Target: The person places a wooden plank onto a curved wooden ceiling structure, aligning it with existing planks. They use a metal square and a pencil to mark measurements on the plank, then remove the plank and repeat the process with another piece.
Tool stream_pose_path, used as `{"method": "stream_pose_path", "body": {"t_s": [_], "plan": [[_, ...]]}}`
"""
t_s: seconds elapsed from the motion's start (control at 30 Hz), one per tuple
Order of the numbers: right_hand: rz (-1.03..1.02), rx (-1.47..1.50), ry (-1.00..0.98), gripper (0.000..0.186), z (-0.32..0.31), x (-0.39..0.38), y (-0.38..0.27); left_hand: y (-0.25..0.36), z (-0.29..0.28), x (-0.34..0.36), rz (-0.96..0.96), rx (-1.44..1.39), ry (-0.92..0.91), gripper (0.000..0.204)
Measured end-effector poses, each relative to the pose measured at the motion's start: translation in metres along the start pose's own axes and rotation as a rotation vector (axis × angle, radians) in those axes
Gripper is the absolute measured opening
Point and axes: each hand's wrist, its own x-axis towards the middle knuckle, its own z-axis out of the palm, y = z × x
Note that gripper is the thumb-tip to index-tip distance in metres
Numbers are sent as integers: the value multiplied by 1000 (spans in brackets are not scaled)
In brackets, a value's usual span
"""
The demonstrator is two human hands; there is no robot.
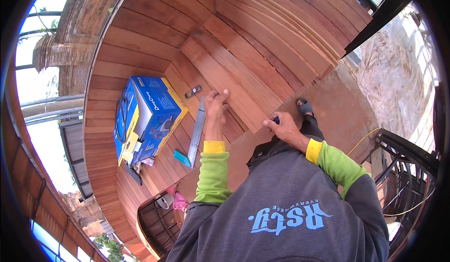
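My left hand is at the left edge of a reddish-brown wooden board, its thumb over the edge and its fingers curled; it appears to grip the board. At the board's near end, my right hand is closed around a small dark blue object, mostly hidden by the fingers; its kind does not show. Beside my left wrist lies a metal try square with a teal handle. A small black and tan tool rests on the planks just beyond it.
A blue and yellow cardboard box with a black cable stands on the left. Stacked boards lie at the far right. A black metal frame and yellow cord are on the right. A sandalled foot shows below.
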Motion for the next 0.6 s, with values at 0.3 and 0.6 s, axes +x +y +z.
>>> {"method": "stream_pose_path", "body": {"t_s": [0.3, 0.6], "plan": [[24, 43, -19, 28, 1, -5, -11, -28, -24, 22, 28, -138, -98, 17], [-303, -156, -15, 31, -23, -22, -37, 2, 41, -50, 176, -521, -241, 21]]}}
